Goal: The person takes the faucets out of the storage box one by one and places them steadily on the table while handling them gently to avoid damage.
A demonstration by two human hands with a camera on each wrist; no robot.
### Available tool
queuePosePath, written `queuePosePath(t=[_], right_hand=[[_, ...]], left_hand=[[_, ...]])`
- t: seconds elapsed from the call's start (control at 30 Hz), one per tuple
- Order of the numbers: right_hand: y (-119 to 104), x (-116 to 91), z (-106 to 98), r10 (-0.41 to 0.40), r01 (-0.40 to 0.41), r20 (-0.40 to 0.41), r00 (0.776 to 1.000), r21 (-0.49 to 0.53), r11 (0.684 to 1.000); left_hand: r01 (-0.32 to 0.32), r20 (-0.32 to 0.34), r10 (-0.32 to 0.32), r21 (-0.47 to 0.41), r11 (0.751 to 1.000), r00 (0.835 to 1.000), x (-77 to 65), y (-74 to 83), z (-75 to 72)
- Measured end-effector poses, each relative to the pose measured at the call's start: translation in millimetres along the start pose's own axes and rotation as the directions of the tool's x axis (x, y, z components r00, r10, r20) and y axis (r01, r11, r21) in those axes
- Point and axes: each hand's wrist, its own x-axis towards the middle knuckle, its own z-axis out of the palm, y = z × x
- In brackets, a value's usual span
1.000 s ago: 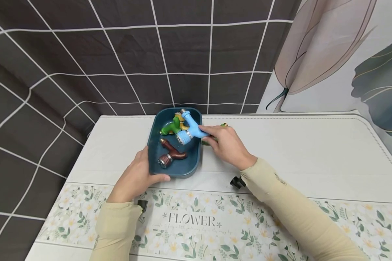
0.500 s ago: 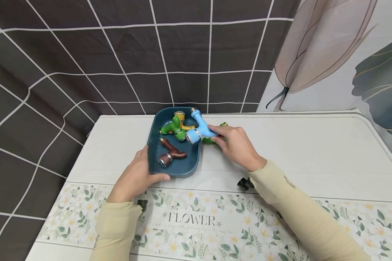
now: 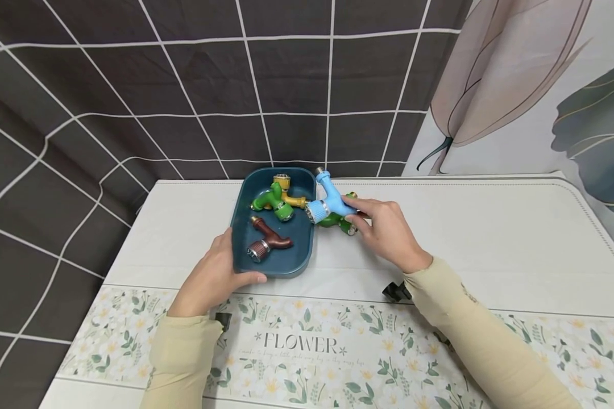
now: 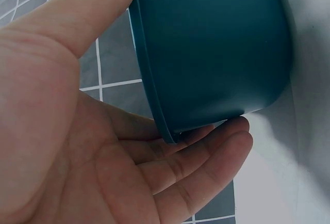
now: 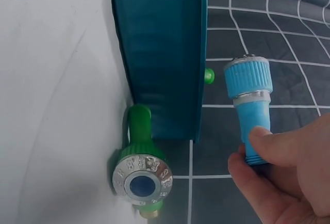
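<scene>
My right hand (image 3: 393, 234) pinches a light blue tap (image 3: 332, 199) by its spout end, thumb and fingertips around it. The tap is held just right of the dark blue bin (image 3: 307, 258), its ribbed knob overlapping the right rim in the head view. Under it on the table lies a green tap (image 5: 142, 182), partly hidden in the head view; the right wrist view shows its silver-rimmed knob. My left hand (image 3: 212, 272) holds the bin's near left corner, thumb along the front and fingers against the left side. Inside lie a brown tap (image 3: 271, 241), another green tap (image 3: 273, 201) and a yellow tap (image 3: 294, 200).
A white table cover (image 3: 471, 238) with a floral band (image 3: 307, 346) lies under everything. Dark cloth with white grid lines (image 3: 286, 79) hangs behind the bin and at the left. A leaf-printed cloth (image 3: 522, 91) hangs at the back right.
My right hand has moved right with the blue tap, from over the bin to beyond its right rim. The yellow tap and the green tap outside the bin show more. My left hand has not moved.
</scene>
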Motion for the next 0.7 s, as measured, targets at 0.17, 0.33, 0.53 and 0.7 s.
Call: queuePosePath(t=[0.17, 0.33, 0.53, 0.7], right_hand=[[2.6, -3.8, -1.7, 0.01, -0.01, -0.012, 1.0, 0.005, 1.0], [7.4, -7.4, -3.7, 0.019, -0.019, -0.023, 1.0, -0.002, 1.0], [13.7, -12.0, -7.7, 0.014, -0.015, -0.044, 0.999, -0.023, 1.0], [18.0, -15.0, -10.6, 0.01, -0.013, -0.063, 0.998, -0.044, 0.999]], left_hand=[[0.0, -0.002, 0.0, -0.001, 1.0, 1.0, 0.2, -0.7, 0.6], [-0.005, -0.005, 0.005, -0.002, 1.0, 1.0, 0.2, -1.4, 1.2], [-0.008, -0.006, 0.008, -0.003, 1.0, 1.0, -0.1, -1.1, 1.1], [-0.003, -0.009, 0.003, -0.004, 1.0, 1.0, -0.6, -0.8, 0.8]])
